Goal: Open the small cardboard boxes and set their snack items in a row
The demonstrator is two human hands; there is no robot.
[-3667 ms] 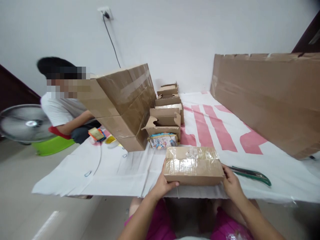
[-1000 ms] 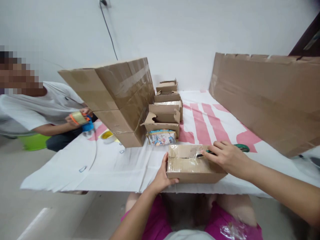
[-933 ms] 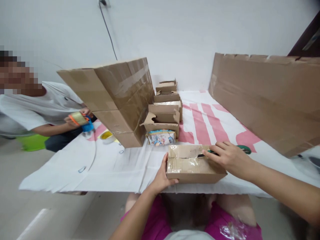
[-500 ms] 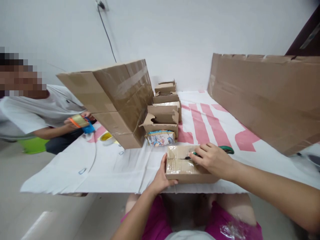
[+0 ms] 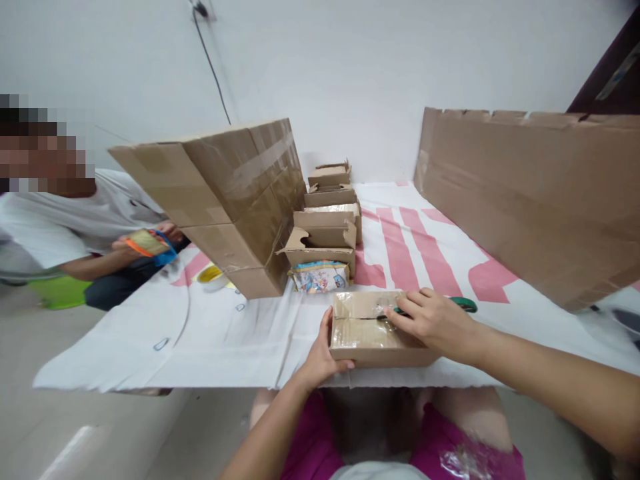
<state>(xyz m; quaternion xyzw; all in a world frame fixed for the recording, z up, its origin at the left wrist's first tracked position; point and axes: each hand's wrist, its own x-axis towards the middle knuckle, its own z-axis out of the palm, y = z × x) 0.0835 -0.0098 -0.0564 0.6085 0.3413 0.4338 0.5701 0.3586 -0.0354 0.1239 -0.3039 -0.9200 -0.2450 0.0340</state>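
Note:
A taped cardboard box [image 5: 370, 333] lies at the table's front edge. My left hand [image 5: 323, 347] grips its left end, thumb along the front side and fingers behind the corner. My right hand [image 5: 430, 323] is closed around green-handled scissors [image 5: 464, 305] above the right part of the box. The dark blade tip rests at the seam in the clear tape on top; most of the scissors is hidden by my fingers. Just behind the box sits a colourful printed packet [image 5: 320, 277], leaning by an open cardboard carton [image 5: 323, 243].
More open cartons [image 5: 330, 175] line up toward the wall. Stacked boxes [image 5: 225, 200] stand left, a large cardboard panel [image 5: 530, 200] right. At far left a person [image 5: 100, 220] holds an orange-and-blue item beside a tape roll [image 5: 210, 274]. White cloth [image 5: 120, 357] covers the table.
My right hand and the scissors have shifted slightly right along the seam. My left hand stays on the box. The other person's hands have moved a little left with the orange-and-blue item.

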